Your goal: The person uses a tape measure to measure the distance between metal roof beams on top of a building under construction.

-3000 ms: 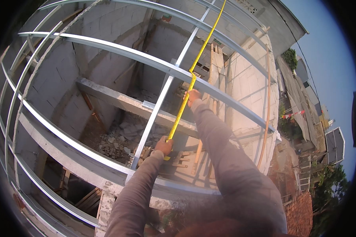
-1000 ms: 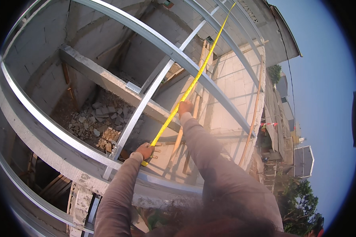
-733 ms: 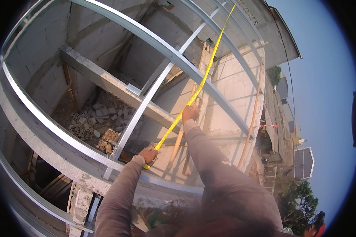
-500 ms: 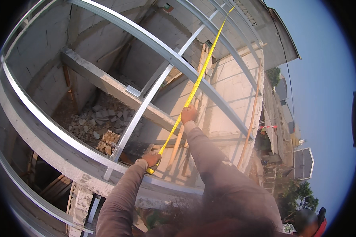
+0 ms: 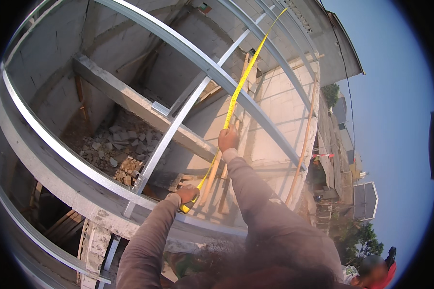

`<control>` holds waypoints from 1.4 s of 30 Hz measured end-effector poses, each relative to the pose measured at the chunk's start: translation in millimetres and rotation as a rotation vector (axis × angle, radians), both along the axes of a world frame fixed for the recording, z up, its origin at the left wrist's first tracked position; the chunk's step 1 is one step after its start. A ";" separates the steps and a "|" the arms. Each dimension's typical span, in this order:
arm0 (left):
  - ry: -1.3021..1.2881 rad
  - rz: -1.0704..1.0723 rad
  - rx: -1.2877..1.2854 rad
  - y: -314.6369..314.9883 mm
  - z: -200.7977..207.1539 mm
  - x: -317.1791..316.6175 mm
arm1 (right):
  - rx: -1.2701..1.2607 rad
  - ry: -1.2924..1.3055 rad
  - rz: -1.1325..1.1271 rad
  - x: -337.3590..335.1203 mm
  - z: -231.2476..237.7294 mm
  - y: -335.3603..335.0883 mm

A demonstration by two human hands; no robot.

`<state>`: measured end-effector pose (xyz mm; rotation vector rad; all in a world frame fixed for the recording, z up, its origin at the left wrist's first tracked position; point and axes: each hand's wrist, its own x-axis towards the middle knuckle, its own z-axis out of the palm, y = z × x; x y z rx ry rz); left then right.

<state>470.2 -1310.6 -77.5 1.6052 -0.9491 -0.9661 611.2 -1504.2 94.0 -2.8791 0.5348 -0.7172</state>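
Left hand (image 5: pixel 187 193), well to the near side of the middle steel beam (image 5: pixel 270 126), fingers closed round tape case (image 5: pixel 186 207), which shows more than a second ago. Right hand (image 5: pixel 229 138), closer to the beam, fingers gripping yellow blade (image 5: pixel 232 103); stretch between hands now looks narrower, probably twisted, so right grip likely steadies the run crossing beyond the beam.
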 end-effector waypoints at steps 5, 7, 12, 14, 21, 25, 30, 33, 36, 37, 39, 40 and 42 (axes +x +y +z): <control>-0.102 -0.013 -0.103 -10.4 -0.8 -12.5 | -0.010 -0.024 0.016 -11.8 9.9 -6.8; -0.029 -0.014 -0.108 -7.0 9.1 -17.9 | 0.053 -0.018 -0.006 -21.9 10.4 -14.8; 0.220 -0.024 -0.021 -4.9 44.3 -17.5 | -0.057 -0.053 0.072 -29.2 23.3 -28.8; 0.256 -0.016 -0.029 -3.8 50.0 -18.7 | 0.011 -0.016 0.014 -38.1 29.1 -29.0; 0.321 -0.014 -0.088 -16.4 35.0 -33.5 | 0.031 0.032 0.036 -41.6 34.8 -25.3; 0.453 -0.037 -0.062 -0.7 73.6 -37.0 | -0.057 -0.136 0.151 -53.4 36.1 -22.3; 0.510 0.010 -0.070 -11.0 67.3 -49.5 | -0.059 -0.022 0.102 -39.6 38.5 -24.9; 0.170 0.016 -0.135 -8.1 60.6 -53.0 | -0.041 0.034 0.015 -51.8 41.9 -28.4; 0.320 0.043 -0.091 -2.1 70.7 -46.9 | -0.048 0.016 0.024 -60.5 41.7 -31.3; 0.728 0.048 0.086 3.7 86.6 -48.8 | -0.046 0.049 0.018 -67.0 40.9 -33.4; 0.388 0.078 -0.045 2.5 76.1 -58.3 | -0.022 0.028 0.036 -62.5 48.0 -30.5; 0.220 0.090 -0.106 0.7 67.8 -65.1 | -0.006 -0.006 0.041 -62.1 49.7 -28.6; 0.400 0.111 -0.010 4.8 87.5 -65.7 | 0.028 -0.087 0.027 -65.9 50.1 -36.4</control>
